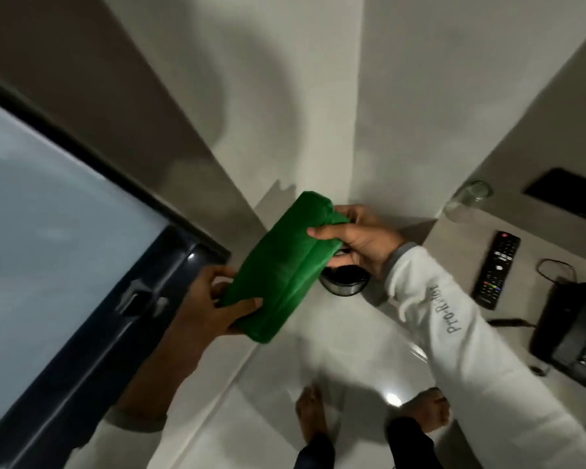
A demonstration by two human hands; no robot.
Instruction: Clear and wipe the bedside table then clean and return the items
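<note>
A folded green cloth [279, 265] is held in the air over the floor, between both hands. My left hand [214, 306] grips its lower left end, thumb on top. My right hand [359, 236] pinches its upper right end. On the white bedside table [454, 258] at the right lie a black remote control [496, 269], a black desk telephone [572, 330] with its cord, and a clear drinking glass [467, 201] near the wall.
A small dark bin [344, 280] stands on the floor below my right hand, partly hidden by the cloth. A dark-framed window [82, 248] fills the left side. My bare feet [369, 421] stand on glossy white tiles. A dark panel [565, 198] sits on the wall above the table.
</note>
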